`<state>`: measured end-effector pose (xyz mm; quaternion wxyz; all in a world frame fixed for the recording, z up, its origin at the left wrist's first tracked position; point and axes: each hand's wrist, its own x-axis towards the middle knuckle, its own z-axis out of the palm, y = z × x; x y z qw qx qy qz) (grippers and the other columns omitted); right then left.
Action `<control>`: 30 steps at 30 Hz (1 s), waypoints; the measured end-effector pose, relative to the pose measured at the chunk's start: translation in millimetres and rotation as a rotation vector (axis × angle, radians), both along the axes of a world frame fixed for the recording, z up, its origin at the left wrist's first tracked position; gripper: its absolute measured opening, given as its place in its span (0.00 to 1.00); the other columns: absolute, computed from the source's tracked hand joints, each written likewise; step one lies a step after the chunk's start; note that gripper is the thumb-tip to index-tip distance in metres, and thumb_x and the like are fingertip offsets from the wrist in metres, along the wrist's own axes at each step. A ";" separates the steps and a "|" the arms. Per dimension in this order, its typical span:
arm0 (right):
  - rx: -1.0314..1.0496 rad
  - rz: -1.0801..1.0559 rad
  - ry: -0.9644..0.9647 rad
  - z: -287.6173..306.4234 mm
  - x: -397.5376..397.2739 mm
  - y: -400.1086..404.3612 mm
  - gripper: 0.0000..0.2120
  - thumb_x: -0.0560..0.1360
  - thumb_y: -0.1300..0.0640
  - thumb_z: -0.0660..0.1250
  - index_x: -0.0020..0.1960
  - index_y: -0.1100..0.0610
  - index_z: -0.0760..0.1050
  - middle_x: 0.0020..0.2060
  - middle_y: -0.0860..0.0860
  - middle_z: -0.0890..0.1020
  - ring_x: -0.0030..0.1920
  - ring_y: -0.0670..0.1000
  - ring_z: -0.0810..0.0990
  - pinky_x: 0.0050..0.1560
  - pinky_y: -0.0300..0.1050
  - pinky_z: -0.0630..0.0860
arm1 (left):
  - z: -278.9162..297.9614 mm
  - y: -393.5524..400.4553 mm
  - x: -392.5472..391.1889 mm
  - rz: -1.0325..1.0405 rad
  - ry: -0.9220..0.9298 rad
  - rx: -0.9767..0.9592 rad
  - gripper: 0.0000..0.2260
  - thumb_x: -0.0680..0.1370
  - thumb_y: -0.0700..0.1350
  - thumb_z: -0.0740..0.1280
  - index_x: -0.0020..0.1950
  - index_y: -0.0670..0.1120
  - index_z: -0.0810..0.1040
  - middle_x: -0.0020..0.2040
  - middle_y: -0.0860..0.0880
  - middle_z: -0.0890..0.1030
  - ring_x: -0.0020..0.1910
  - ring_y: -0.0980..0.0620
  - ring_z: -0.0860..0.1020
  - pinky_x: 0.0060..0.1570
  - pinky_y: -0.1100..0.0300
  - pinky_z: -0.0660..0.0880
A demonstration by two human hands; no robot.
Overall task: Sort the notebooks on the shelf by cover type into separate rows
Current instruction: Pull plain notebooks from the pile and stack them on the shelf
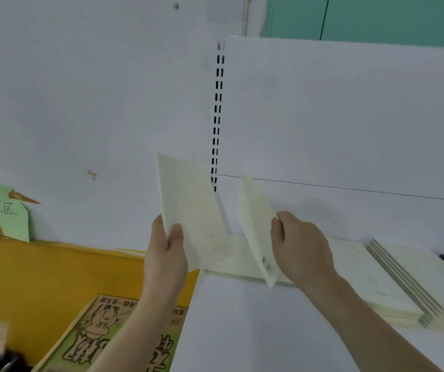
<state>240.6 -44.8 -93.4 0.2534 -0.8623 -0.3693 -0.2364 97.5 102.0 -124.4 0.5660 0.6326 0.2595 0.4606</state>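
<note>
Here, the left hand [165, 253] pinches a cream notebook [191, 210] by its lower edge, long axis upright and leaning left, above the shelf [255, 326]. The right hand [302, 248] grips a second notebook [255, 226], tilted, its bottom corner touching the shelf beside a stack [392, 288].

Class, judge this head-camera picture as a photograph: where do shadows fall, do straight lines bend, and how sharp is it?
Head view: soft, even light; faint shadows of the right hand and its notebook on the back panel; the shelf edges curve from wide-angle distortion; the whole picture is slightly soft.
</note>
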 end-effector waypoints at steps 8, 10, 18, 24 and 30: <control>0.058 0.066 -0.214 -50.8 -70.7 23.1 0.20 0.74 0.56 0.62 0.61 0.65 0.78 0.49 0.56 0.85 0.47 0.53 0.85 0.47 0.45 0.82 | -1.0 -47.3 24.9 -0.361 -0.058 -0.186 0.10 0.85 0.51 0.57 0.62 0.55 0.75 0.51 0.51 0.85 0.53 0.52 0.84 0.56 0.49 0.80; 0.039 0.098 -0.224 -63.6 -67.1 15.8 0.24 0.75 0.57 0.56 0.67 0.66 0.74 0.61 0.60 0.80 0.61 0.56 0.81 0.57 0.50 0.79 | -1.6 -51.4 26.7 -0.421 -0.091 -0.229 0.11 0.85 0.52 0.56 0.63 0.54 0.75 0.54 0.51 0.85 0.55 0.52 0.83 0.58 0.50 0.78; 0.006 0.232 -0.137 -66.0 -55.9 -31.6 0.26 0.82 0.53 0.49 0.76 0.64 0.60 0.77 0.56 0.61 0.78 0.53 0.56 0.74 0.53 0.62 | 1.5 -90.1 46.5 -0.482 -0.124 -0.158 0.10 0.83 0.52 0.60 0.59 0.53 0.77 0.51 0.54 0.85 0.51 0.57 0.83 0.52 0.56 0.78; 0.148 -0.081 -0.005 -39.9 -32.9 -108.1 0.27 0.80 0.45 0.54 0.76 0.54 0.61 0.77 0.51 0.60 0.77 0.50 0.56 0.74 0.44 0.58 | 3.1 -117.8 73.0 -0.476 -0.092 -0.173 0.09 0.84 0.53 0.59 0.54 0.56 0.78 0.47 0.56 0.84 0.49 0.53 0.83 0.49 0.50 0.80; 0.159 -0.220 0.219 -19.2 -5.0 -167.0 0.32 0.80 0.41 0.58 0.79 0.51 0.53 0.75 0.45 0.63 0.74 0.46 0.61 0.67 0.35 0.57 | 8.3 -156.6 97.3 -0.581 -0.067 -0.132 0.07 0.83 0.53 0.60 0.57 0.59 0.77 0.51 0.60 0.83 0.53 0.56 0.81 0.51 0.53 0.78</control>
